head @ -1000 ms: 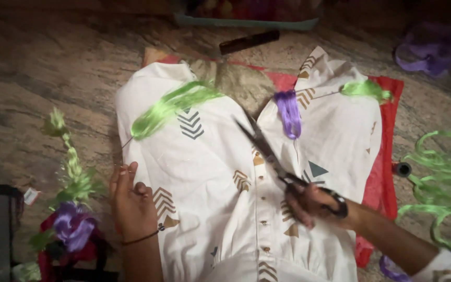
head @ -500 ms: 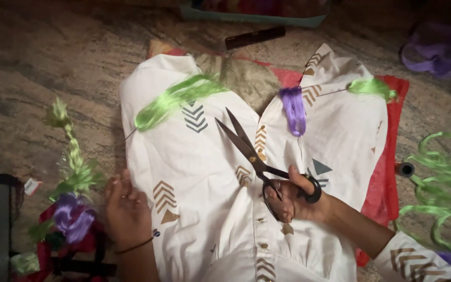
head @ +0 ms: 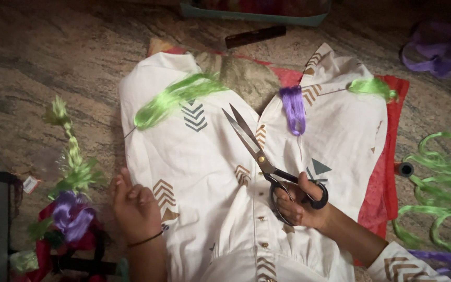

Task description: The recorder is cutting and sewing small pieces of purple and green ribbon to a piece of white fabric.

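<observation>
White patterned shirt (head: 225,172) spread flat on the stone floor (head: 43,68) over a red cloth (head: 392,156), collar toward the far edge. Uncut as far as can be seen: no slit or loose piece visible, so cutting seemingly not yet begun. Three thread bundles already laid on the fabric: green thread bundle (head: 176,99) on the left shoulder, purple thread bundle (head: 293,107) near the placket, small green tuft (head: 371,86) toward the right edge.

Right hand (head: 301,201) clamped through the handles of the black scissors (head: 267,164), blades slightly parted, tips aimed at the collar, lying over the button line. Left hand (head: 134,206) pressed flat on the shirt's left edge, fingers together, gripping nothing.

Open room up the middle of the shirt. Tighter at the sides: braided green strand and purple flower (head: 71,209) left, green loops (head: 444,183) and small spool (head: 405,168) right, dark comb (head: 254,36) beyond the collar.
</observation>
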